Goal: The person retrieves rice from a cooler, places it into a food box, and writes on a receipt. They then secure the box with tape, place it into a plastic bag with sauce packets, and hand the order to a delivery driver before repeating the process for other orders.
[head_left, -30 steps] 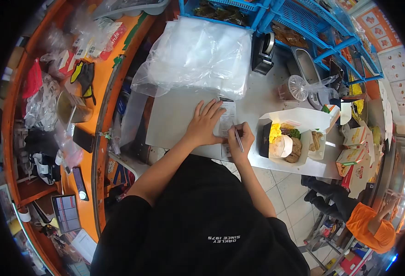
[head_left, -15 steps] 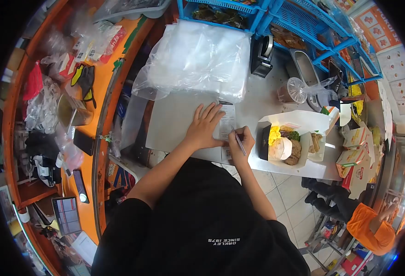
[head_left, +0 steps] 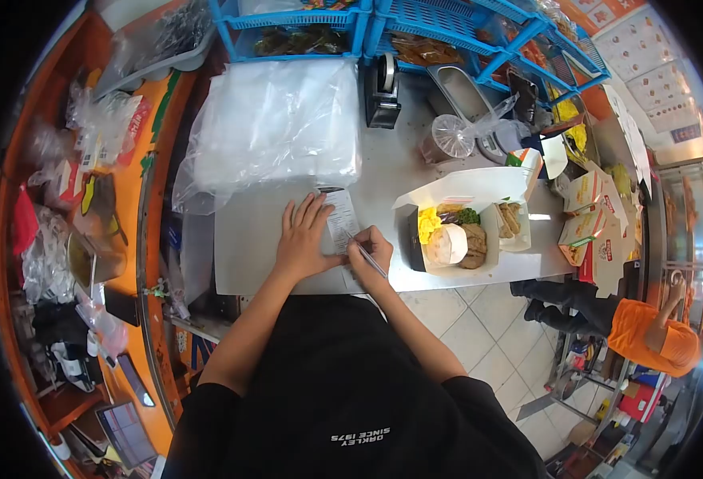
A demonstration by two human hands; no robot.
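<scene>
A long printed receipt (head_left: pixel 340 219) lies on the metal counter in front of me. My left hand (head_left: pixel 305 239) rests flat beside it with fingers spread, the fingertips and thumb at its left edge. In my right hand (head_left: pixel 370 254) a pen (head_left: pixel 371 260) is pinched, its tip at the paper. Right of that hand stands an open food box (head_left: pixel 447 271) holding rice (head_left: pixel 448 244), a brown meat patty (head_left: pixel 473 246), something yellow and some greens. A smaller open box of fried pieces (head_left: pixel 510 220) adjoins it.
Clear plastic bags (head_left: pixel 276 120) are stacked behind my left hand. A black tape dispenser (head_left: pixel 383 100), a tied bag cup (head_left: pixel 447 142) and blue crates (head_left: pixel 439 32) stand farther back. Printed cartons (head_left: pixel 595 231) are at right; a person in an orange shirt (head_left: pixel 647 335) is beyond.
The view has shifted, so the counter and its things sit further left and a little lower. Both hands remain at the receipt, which now lies more slanted, and the pen is still held.
</scene>
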